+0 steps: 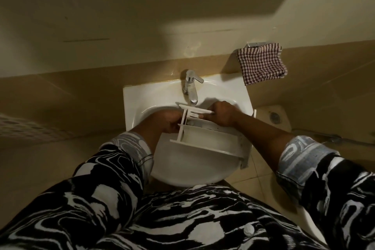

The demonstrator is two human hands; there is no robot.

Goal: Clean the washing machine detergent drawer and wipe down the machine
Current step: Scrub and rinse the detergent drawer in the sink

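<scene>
White plastic detergent drawer (211, 138) is out of the machine and held over the sink (138, 97) basin, open side up, lying aslant. Its far end sits right under the tap (190, 87) spout; its near end reaches toward the sink's right rim.

Left hand (166, 122) grips the drawer's left wall near the divider, curled round the edge. Right hand (223, 114) holds the far end by the front panel, fingers (206, 116) curled over the top edge into the far compartment. Both hands are closed on the drawer and neither has a brush or cloth.

Step, my read: rinse/scrub stage of the drawer clean. Can't tell if water is running, as no stream is visible. Can't judge residue in the compartments either; the lighting is too dim.

Next move likely needs:
- one hand freed for the tap lever while the other carries the whole drawer
- each compartment brought under the spout, then tipped to drain into the basin
- a firm grip, since wet plastic over a hard basin is a slip risk

Checked cloth (261, 63) hangs on a wall holder, right of the tap, apart from the sink. It's a candidate for drying the drawer or for the wipe-down.

Washing machine isn't in view, so that half of the job looks not yet started.
</scene>
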